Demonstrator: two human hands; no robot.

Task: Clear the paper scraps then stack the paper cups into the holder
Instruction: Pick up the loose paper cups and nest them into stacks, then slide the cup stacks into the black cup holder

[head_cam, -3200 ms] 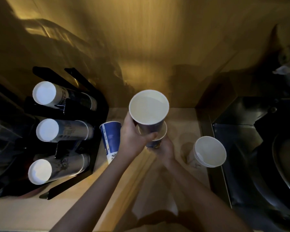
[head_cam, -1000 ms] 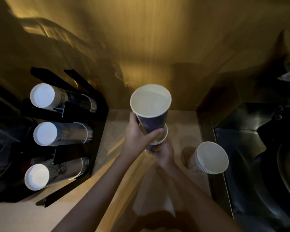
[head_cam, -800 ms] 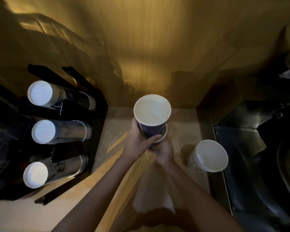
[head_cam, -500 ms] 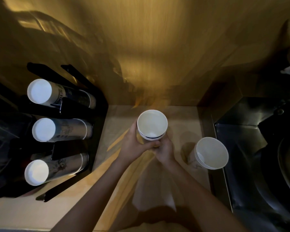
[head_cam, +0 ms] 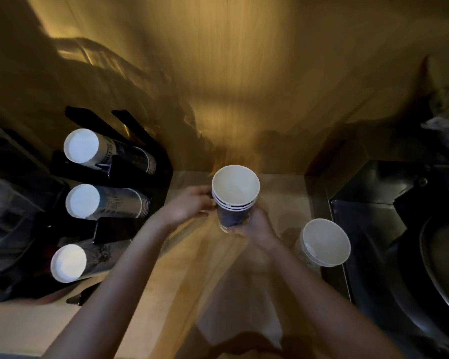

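Note:
A nested stack of blue paper cups (head_cam: pixel 234 200) with white rims stands upright above the counter's middle. My right hand (head_cam: pixel 257 225) grips its base from below and the right. My left hand (head_cam: pixel 189 203) rests against its left side just under the rims. A second, whiter stack of cups (head_cam: pixel 323 243) sits on the counter to the right, mouth up. The black cup holder (head_cam: pixel 114 226) at the left carries three lying rows of cups (head_cam: pixel 106 203), their white bottoms facing me. No paper scraps are visible.
A dark metal sink (head_cam: pixel 389 229) with a large pan fills the right side. The wooden wall (head_cam: pixel 231 86) closes the back. The pale wooden counter (head_cam: pixel 166 294) runs toward me between my arms. Dark clutter lies at the far left.
The raised cup in my left hand has been pushed down into the stack that my right hand holds. The lone blue cup beside the holder, seen 3.2 s ago, is gone from there.

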